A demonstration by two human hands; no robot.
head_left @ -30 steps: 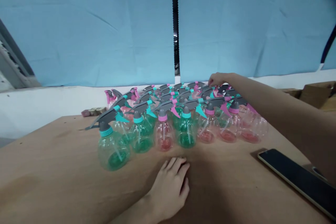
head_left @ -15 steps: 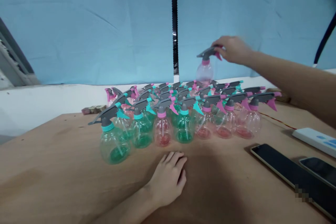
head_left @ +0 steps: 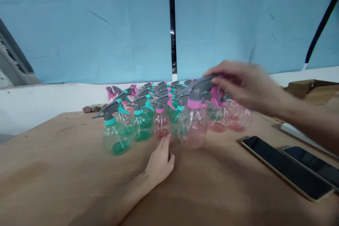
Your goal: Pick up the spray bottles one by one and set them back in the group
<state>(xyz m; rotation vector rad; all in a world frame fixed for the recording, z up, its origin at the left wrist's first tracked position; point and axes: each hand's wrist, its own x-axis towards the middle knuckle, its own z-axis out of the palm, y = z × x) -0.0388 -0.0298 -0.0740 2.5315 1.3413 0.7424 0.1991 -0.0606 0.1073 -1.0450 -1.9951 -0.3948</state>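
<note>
Blue sheet (head_left: 106, 24): spread across the whole back, with a black strip (head_left: 172, 24) running down it near the middle.
Bench (head_left: 66, 169): wooden, carrying the bottles and the phones.
White ledge (head_left: 53, 99): low, behind the bench, below the sheet.
Spray bottles (head_left: 141, 127): clear green and clear pink, standing upright in close rows at the far part of the bench, with grey heads and turquoise or pink triggers.
Cardboard box (head_left: 321, 91): open, at the far right.
Right hand (head_left: 243, 81): grip clenched on the grey spray head of one bottle; the hand is blurred.
Held bottle (head_left: 194, 123): pink-tinted, pink collar and trigger, roughly upright, in front of the rows and just right of the left hand; whether its base touches the bench, I cannot tell.
Left hand (head_left: 160, 159): grip released, fingers stretched towards a pink-collared bottle (head_left: 161, 123) in the front row; contact is unclear.
Larger phone (head_left: 286, 167): dark screen, lying at right.
Smaller phone (head_left: 314, 164): just beside it.
</note>
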